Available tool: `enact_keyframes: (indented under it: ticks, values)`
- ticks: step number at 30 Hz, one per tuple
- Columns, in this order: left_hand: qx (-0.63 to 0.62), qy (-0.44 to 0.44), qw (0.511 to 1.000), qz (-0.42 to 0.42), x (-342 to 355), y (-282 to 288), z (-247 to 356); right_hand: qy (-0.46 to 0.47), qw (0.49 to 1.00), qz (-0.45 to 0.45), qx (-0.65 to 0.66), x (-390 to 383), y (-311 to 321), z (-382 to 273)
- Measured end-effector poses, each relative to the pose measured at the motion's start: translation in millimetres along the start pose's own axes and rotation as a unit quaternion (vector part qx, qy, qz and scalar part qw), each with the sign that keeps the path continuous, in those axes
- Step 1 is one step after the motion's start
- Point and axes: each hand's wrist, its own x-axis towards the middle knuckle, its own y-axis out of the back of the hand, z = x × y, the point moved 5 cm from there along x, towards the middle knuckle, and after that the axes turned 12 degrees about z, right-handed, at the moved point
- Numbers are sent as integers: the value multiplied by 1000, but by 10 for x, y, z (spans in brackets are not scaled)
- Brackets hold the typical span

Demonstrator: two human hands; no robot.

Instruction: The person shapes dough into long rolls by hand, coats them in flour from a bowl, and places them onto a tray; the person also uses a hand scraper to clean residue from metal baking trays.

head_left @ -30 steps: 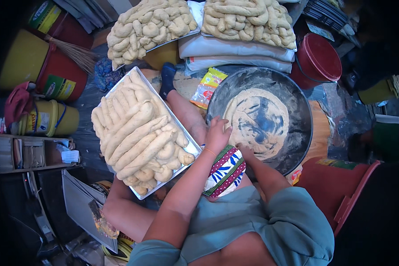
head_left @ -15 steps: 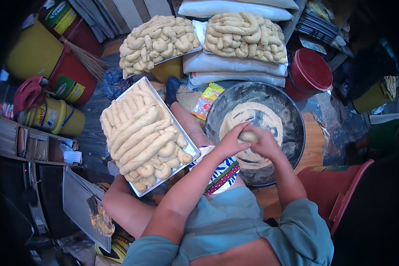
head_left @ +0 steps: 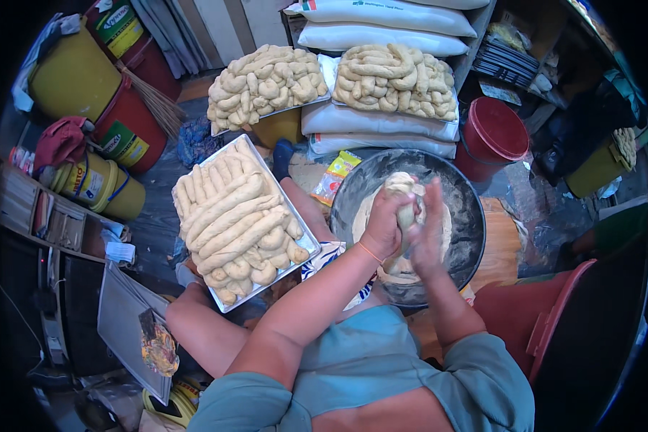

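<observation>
Over the round black basin (head_left: 469,216), my left hand (head_left: 384,225) is wrapped round a pale lump of dough (head_left: 400,184). Part of the lump bulges out above its fingers, and more shows between the two palms. My right hand (head_left: 429,232), blurred by motion, is held upright with its fingers stretched out, against or very close to the dough's right side. Pale flour or crumbs (head_left: 362,219) coat the basin's floor below. On my left, a metal tray (head_left: 300,229) is heaped with dough strips and knotted pieces (head_left: 230,209).
Beyond the basin, two more trays of piled dough (head_left: 270,83) (head_left: 396,79) rest up high, one of them on stacked white sacks (head_left: 381,121). A red lidded bucket (head_left: 493,129) stands at right. A yellow packet (head_left: 337,176) touches the basin's left side. Buckets (head_left: 133,129) crowd the left.
The dough, earlier a rounded lump between both hands, now sticks up above my left hand. My right hand has turned upright with its fingers extended. The whole view has shifted slightly.
</observation>
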Motion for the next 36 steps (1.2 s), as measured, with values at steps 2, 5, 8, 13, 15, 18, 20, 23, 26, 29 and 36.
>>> enact_keyframes:
  ticks: [2, 5, 8, 13, 15, 18, 20, 23, 26, 29, 36]
  values:
    - [-115, -34, 990, -71, -43, -156, 170, 17, 997, -77, -8, -54, -121, -81]
    - [-77, -19, 990, -119, -244, -354, 235, -68, 993, 14, -96, 253, -121, -21]
    - [57, -56, 980, -181, -402, -561, 281, -91, 983, 129, 89, 635, 166, 96]
    - [57, -99, 989, -93, -72, -430, 371, 40, 998, 46, -25, 68, -197, -312]
    - [31, -82, 996, -5, -22, -268, 354, 91, 996, 18, -18, 13, -217, -352]
    - [91, -22, 983, -158, -154, -294, 57, 13, 998, 24, -60, 332, -77, -60]
    - [153, -32, 976, -149, -227, -284, -67, -57, 996, 71, 17, 542, 27, 99]
    - [220, -121, 958, -142, -110, -232, -15, -81, 990, 89, 80, 379, -124, 98]
    - [160, -159, 973, -55, 26, -162, 269, -13, 999, 25, 24, 12, -359, -152]
    - [146, -115, 980, -73, -164, -254, 327, 46, 997, -8, -62, -48, -351, -140]
    - [336, -194, 920, -62, -169, -116, 68, -24, 986, 80, -142, 619, -96, 107]
